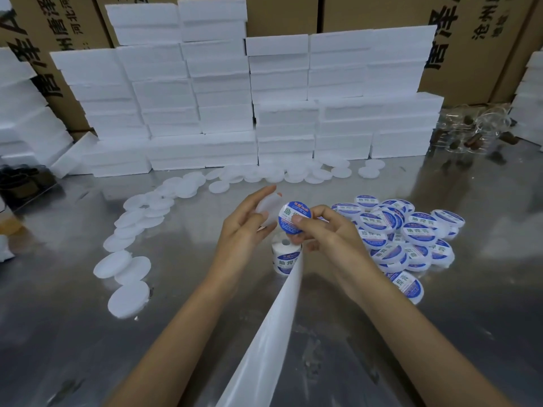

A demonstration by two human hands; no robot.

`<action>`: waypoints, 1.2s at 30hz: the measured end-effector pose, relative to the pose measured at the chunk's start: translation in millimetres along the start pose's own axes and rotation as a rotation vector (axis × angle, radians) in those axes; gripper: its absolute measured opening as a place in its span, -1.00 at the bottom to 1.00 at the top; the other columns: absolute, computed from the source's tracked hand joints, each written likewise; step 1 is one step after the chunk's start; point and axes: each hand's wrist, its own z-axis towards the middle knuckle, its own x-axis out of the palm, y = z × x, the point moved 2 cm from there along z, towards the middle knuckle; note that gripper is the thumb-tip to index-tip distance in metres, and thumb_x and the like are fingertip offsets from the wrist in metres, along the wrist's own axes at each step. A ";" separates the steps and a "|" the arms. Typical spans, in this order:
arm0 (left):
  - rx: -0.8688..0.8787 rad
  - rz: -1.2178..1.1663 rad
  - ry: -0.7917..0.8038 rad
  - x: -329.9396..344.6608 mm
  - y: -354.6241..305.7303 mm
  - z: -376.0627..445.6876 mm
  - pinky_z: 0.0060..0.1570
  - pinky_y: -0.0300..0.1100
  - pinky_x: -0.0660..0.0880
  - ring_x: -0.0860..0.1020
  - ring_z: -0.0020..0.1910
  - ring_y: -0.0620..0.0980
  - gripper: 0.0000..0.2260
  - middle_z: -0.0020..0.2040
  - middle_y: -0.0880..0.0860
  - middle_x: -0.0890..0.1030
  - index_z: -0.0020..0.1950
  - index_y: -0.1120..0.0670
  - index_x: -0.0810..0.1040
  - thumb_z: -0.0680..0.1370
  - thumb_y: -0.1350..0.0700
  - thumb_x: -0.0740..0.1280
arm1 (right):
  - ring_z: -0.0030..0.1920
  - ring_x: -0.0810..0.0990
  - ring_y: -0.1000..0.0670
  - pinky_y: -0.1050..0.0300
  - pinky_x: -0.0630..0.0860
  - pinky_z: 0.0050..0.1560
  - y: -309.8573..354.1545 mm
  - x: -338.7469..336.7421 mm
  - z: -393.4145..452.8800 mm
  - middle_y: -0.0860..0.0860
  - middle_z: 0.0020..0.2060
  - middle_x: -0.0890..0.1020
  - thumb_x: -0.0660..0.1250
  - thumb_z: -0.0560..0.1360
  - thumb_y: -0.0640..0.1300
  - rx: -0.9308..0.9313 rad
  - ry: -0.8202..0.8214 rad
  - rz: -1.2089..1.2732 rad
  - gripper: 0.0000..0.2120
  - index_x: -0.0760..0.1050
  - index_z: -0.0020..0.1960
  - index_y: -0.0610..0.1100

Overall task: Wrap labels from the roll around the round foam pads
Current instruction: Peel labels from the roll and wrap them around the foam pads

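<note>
Above roll (286,254) | left hand (246,230) grips white pad (269,208) | right hand (326,230) pinches blue-white round label (293,217)

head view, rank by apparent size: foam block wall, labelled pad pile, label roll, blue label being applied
1. foam block wall, by far the largest, even at the back.
2. labelled pad pile.
3. label roll and blue label: these look alike in size, and the right hand partly covers both, so no ranking.
</note>
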 end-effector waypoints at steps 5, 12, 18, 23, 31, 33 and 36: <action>-0.028 -0.200 0.125 4.1 -7.3 -0.9 0.27 -0.02 0.54 0.62 0.22 0.13 -0.61 0.24 0.12 0.65 0.32 -0.07 0.59 0.59 0.20 0.15 | -0.33 0.55 0.09 0.32 0.42 -0.35 10.6 -0.9 -3.1 -0.01 -0.31 0.68 0.44 0.51 -0.14 -0.101 0.020 -0.008 -0.87 0.51 -0.14 -0.13; -0.068 -0.265 0.218 16.7 -9.0 -7.2 0.28 0.01 0.53 0.60 0.26 0.14 -0.64 0.28 0.12 0.63 0.37 -0.01 0.53 0.66 0.21 0.10 | -0.46 0.56 0.18 0.42 0.42 -0.42 15.2 2.1 -7.7 0.07 -0.44 0.64 0.43 0.50 -0.23 -0.178 0.041 0.012 -0.85 0.48 -0.12 -0.24; -0.082 -0.246 0.209 17.1 -9.4 -8.2 0.29 0.00 0.53 0.59 0.27 0.16 -0.63 0.27 0.14 0.64 0.37 0.00 0.53 0.68 0.24 0.08 | -0.46 0.57 0.19 0.42 0.42 -0.42 13.3 2.1 -7.3 0.07 -0.44 0.65 0.43 0.51 -0.22 -0.162 0.025 0.000 -0.85 0.48 -0.11 -0.25; -0.089 -0.221 0.198 16.9 -8.8 -8.9 0.32 0.04 0.50 0.59 0.27 0.15 -0.63 0.27 0.13 0.63 0.38 0.00 0.52 0.68 0.24 0.08 | -0.45 0.55 0.20 0.42 0.41 -0.42 11.3 -0.1 -5.8 0.07 -0.44 0.64 0.45 0.50 -0.21 -0.140 -0.005 -0.015 -0.76 0.47 -0.05 -0.38; -0.032 -0.100 0.147 18.9 -8.9 -12.8 0.12 -0.16 0.60 0.66 0.14 0.08 -0.66 0.18 0.17 0.66 0.31 -0.11 0.59 0.65 0.23 0.22 | -0.43 0.60 0.13 0.32 0.47 -0.35 7.6 -0.6 -2.4 -0.02 -0.45 0.66 0.48 0.46 0.03 -0.105 -0.099 -0.239 -0.73 0.51 -0.09 -0.16; -0.049 -0.113 0.143 19.1 -8.6 -12.5 0.09 -0.19 0.60 0.67 0.14 0.09 -0.65 0.15 0.18 0.67 0.30 -0.09 0.59 0.67 0.26 0.18 | -0.31 0.67 0.08 0.09 0.58 -0.19 0.8 -1.0 -0.7 0.01 -0.41 0.67 0.42 0.42 0.22 -0.115 -0.131 -0.406 -0.69 0.48 -0.07 0.01; -0.115 -0.258 0.130 18.9 -8.0 -11.6 0.09 -0.11 0.62 0.67 0.14 0.17 -0.65 0.18 0.20 0.66 0.33 0.03 0.56 0.66 0.31 0.14 | -0.27 0.62 0.15 0.03 0.55 -0.18 -3.2 -4.3 0.8 0.10 -0.38 0.63 0.24 0.25 0.55 -0.147 -0.222 -0.651 -0.39 0.30 0.04 0.11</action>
